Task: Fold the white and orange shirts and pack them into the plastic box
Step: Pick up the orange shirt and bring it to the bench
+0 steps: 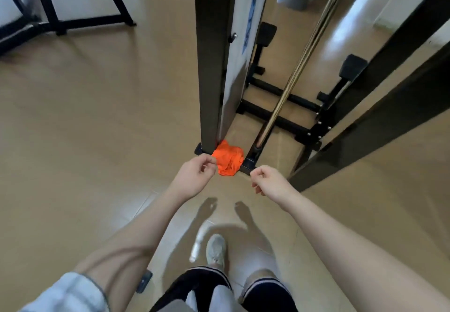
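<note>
Head view shows a crumpled bright orange fabric shirt (229, 159) bunched on the tan tiled floor (97, 117), against the foot of a black metal frame post (209, 68). It looks light, soft and limp, likely to sag when lifted, so a pinch at a bunched edge nearest the person seems best. Left hand (194, 175) reaches beside it with fingers loosely curled, gripping nothing; right hand (267, 180) likewise. Frame bars (280, 117) and a brass-coloured pole (304, 56) crowd behind; floor toward the person lies open.
</note>
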Demonstrator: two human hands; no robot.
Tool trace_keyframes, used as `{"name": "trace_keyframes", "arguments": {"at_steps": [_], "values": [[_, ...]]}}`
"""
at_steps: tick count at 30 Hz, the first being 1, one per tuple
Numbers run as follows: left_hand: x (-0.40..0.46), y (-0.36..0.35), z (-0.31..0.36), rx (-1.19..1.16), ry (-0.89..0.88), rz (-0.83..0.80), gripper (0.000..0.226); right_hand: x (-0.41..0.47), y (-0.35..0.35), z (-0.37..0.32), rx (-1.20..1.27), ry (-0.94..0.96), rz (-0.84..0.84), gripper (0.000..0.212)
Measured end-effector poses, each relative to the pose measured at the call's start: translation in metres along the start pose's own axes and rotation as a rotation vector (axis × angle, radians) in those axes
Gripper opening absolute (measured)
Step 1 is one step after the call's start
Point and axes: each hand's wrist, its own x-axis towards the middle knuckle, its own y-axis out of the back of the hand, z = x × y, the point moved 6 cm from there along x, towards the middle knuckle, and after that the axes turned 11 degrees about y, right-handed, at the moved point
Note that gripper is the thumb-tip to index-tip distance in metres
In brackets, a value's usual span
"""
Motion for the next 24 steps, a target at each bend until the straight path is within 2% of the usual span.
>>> {"name": "trace_keyframes", "arguments": {"at_steps": [5, 7, 9, 13, 16, 20, 22, 24], "values": [[0.094, -0.002, 0.017, -0.075, 0.087, -0.015, 0.016, 0.110, 0.018, 0.003, -0.001, -0.041, -0.036, 0.016], [0.130, -0.007, 0.014, -0.122, 0.105, 0.002, 0.026, 0.160, 0.009, 0.018, -0.046, -0.049, -0.062, 0.016], [0.167, -0.018, -0.005, -0.159, 0.150, 0.031, 0.027, 0.210, -0.008, 0.043, -0.076, -0.051, -0.126, 0.016], [0.255, -0.070, -0.073, -0.136, 0.260, 0.038, 0.013, 0.314, -0.046, 0.128, -0.165, -0.083, -0.143, 0.015], [0.330, -0.122, -0.135, -0.168, 0.341, 0.035, 0.013, 0.394, -0.084, 0.201, -0.262, -0.069, -0.182, 0.019], [0.417, -0.191, -0.226, -0.377, 0.449, 0.045, 0.024, 0.496, -0.138, 0.317, -0.470, -0.017, -0.170, 0.032], [0.448, -0.218, -0.268, -0.517, 0.539, 0.054, 0.024, 0.532, -0.157, 0.366, -0.539, -0.053, -0.111, 0.040], [0.472, -0.239, -0.304, -0.598, 0.623, 0.075, 0.023, 0.559, -0.177, 0.398, -0.654, -0.009, -0.109, 0.042]]}}
